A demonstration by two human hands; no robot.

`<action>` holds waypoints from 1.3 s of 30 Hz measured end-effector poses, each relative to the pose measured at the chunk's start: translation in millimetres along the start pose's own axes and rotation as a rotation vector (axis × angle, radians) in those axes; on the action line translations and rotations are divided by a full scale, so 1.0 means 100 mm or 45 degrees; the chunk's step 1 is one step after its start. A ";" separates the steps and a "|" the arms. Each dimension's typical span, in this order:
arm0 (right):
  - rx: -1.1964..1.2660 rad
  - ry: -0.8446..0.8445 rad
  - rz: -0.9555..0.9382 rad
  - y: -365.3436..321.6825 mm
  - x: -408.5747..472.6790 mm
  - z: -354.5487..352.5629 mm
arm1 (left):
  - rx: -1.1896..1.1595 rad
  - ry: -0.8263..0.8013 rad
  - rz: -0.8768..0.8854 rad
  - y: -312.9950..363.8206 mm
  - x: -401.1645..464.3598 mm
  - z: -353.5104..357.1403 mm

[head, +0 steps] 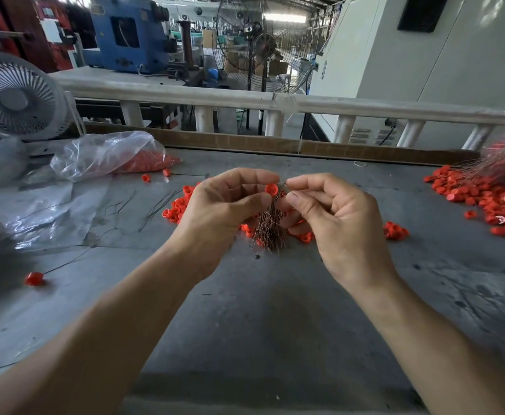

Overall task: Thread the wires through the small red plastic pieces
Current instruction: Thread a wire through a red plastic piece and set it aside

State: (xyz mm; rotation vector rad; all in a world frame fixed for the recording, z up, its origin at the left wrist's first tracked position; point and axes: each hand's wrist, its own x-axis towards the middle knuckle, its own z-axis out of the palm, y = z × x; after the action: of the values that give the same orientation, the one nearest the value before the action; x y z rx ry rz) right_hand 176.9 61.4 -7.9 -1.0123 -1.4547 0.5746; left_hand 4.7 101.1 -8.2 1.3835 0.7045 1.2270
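Red piece [271,189] pinched by left hand [227,202]; right hand [332,211] pinches wire bundle [270,229], hanging down.

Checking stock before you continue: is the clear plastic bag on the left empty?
No, the clear plastic bag still holds a heap of red pieces at its open end on the table.

A factory floor seen from a grey work table [275,295]. A blue machine [128,34] stands beyond a pale railing [185,95], beside a tall pedestal fan [260,43], stacked cardboard boxes [236,59] and a large white cabinet [424,55], all under a high shed roof. A small desk fan [14,97], plastic bags [101,151] and heaps of small red plastic pieces [490,199] mark it as an assembly station.
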 end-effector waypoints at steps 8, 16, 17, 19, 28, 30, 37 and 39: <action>-0.032 -0.003 0.000 0.01 -0.01 0.01 | -0.048 -0.041 -0.058 -0.02 0.00 0.01; -0.064 -0.025 -0.014 0.05 -0.02 0.02 | -0.025 -0.090 -0.052 -0.05 0.00 -0.01; -0.068 -0.024 -0.008 0.05 -0.02 0.02 | -0.019 -0.113 -0.050 -0.05 0.00 -0.02; -0.082 -0.029 -0.001 0.05 -0.01 0.00 | 0.021 -0.152 -0.030 -0.06 0.00 -0.02; -0.123 -0.019 0.000 0.05 -0.01 0.00 | -0.010 -0.074 -0.044 -0.05 0.00 0.00; -0.139 -0.007 0.008 0.06 -0.01 0.01 | 0.012 -0.055 -0.019 -0.05 0.00 0.00; -0.273 0.050 0.013 0.08 -0.02 0.01 | 0.059 -0.008 0.015 -0.05 0.00 -0.01; -0.274 0.055 0.017 0.08 -0.02 0.01 | 0.033 -0.007 0.006 -0.05 0.00 -0.01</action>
State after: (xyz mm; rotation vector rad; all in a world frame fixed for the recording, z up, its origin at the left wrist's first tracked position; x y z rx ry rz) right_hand 177.9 63.8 -15.3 -1.1959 -1.4947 0.4086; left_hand 4.9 101.9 -12.8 1.4100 0.7158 1.2207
